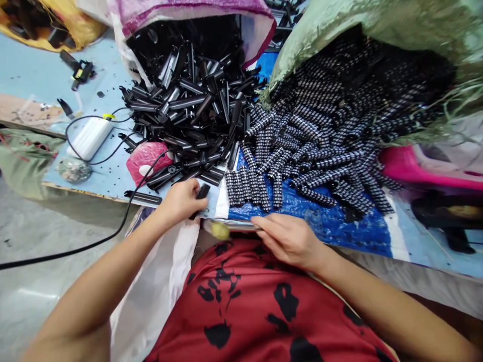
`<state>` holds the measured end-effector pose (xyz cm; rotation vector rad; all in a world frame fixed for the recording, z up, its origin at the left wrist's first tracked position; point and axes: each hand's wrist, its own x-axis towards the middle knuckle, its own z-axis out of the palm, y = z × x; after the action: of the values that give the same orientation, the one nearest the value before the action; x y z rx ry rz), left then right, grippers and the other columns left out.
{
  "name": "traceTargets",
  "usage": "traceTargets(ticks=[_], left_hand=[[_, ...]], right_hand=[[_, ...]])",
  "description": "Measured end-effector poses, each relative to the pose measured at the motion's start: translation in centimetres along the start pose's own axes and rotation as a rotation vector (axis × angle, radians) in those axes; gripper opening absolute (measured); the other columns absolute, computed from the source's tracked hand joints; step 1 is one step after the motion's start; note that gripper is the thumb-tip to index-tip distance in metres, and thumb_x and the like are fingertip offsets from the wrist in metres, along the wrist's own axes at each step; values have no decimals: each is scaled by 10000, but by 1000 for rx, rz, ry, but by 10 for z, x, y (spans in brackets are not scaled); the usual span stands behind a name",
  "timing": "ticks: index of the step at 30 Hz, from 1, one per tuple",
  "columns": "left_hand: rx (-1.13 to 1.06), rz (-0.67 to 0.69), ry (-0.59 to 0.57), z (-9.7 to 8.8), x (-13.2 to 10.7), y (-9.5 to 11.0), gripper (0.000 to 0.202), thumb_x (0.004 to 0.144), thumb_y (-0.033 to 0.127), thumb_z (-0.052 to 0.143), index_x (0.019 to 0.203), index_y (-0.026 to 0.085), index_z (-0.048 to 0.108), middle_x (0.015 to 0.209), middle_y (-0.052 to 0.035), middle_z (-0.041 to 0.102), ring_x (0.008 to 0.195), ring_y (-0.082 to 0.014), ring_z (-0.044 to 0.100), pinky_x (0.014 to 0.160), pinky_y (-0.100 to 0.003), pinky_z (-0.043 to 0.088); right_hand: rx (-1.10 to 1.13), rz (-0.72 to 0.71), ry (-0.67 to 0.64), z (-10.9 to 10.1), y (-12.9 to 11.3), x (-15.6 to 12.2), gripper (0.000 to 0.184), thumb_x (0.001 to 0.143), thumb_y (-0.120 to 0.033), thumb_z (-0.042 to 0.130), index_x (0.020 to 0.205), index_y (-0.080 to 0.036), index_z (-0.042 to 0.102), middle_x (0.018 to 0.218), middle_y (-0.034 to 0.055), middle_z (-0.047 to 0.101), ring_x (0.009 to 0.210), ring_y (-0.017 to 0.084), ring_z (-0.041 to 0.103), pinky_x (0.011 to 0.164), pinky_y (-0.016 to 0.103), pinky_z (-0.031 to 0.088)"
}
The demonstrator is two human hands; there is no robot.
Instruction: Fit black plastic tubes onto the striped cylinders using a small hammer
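My left hand [182, 201] is closed around a short black plastic piece [202, 193] at the table's near edge. My right hand [289, 239] is curled, fingers together, gripping a thin tool with a yellowish handle [220, 230] that lies along the edge; its far end is blurred. Just beyond my hands stands a row of black patterned tubes [252, 190] on a blue sheet [339, 223]. A heap of plain black plastic tubes [192, 110] spills from a white and pink sack [196, 12]. A larger heap of patterned tubes [339, 115] spills from a green sack [377, 25].
A white power strip [89, 137] with a black cable [86, 246] lies at the left of the pale blue table [33, 70]. A pink packet [145, 160] sits beside the black heap. A pink plastic item [418, 168] is at the right. A yellow bag [45, 25] lies far left.
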<state>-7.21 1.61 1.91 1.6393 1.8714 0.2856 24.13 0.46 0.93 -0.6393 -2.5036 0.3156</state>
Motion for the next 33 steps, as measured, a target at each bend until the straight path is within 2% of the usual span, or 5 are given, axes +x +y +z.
traceTargets(ticks=[5, 9, 16, 25, 33], left_hand=[[245, 8, -314, -2, -77, -31, 121, 878, 304, 647, 880, 197, 588, 850, -40, 687, 763, -206, 648, 658, -292, 411], [542, -290, -182, 33, -121, -62, 249, 944, 322, 609, 1115, 141, 619, 1214, -210, 695, 1076, -346, 703, 832, -391, 518], [16, -346, -106, 125, -162, -88, 287, 958, 254, 475, 1159, 143, 647, 1012, -175, 760, 912, -296, 744, 794, -382, 567], [-213, -45, -264, 58, -173, -51, 351, 1018, 426, 425, 1032, 249, 728, 1019, -59, 780, 932, -229, 729, 884, -346, 562], [321, -407, 32, -22, -113, -173, 606, 916, 478, 574, 1377, 88, 614, 1427, -248, 622, 1404, -413, 528, 1193, -541, 393]], right_hand=[[-267, 284, 178, -33, 43, -90, 277, 951, -144, 666, 1214, -232, 679, 999, 60, 760, 819, 205, 738, 757, 311, 588], [-505, 480, 127, -43, 65, -140, 322, 955, -226, 683, 1276, -223, 687, 1024, 88, 758, 871, 326, 746, 743, 412, 589], [-386, 382, 167, -57, 40, -110, 687, 932, -207, 706, 1575, -300, 483, 1209, 154, 677, 1052, 455, 682, 877, 590, 554], [173, -561, -265, 48, -55, 66, 356, 1064, -153, 458, 1403, -138, 566, 1434, 140, 614, 1364, 263, 543, 1107, 438, 438], [40, -482, -783, 144, -57, 77, 214, 1025, -165, 481, 997, -138, 691, 991, 118, 715, 945, 245, 645, 908, 409, 416]])
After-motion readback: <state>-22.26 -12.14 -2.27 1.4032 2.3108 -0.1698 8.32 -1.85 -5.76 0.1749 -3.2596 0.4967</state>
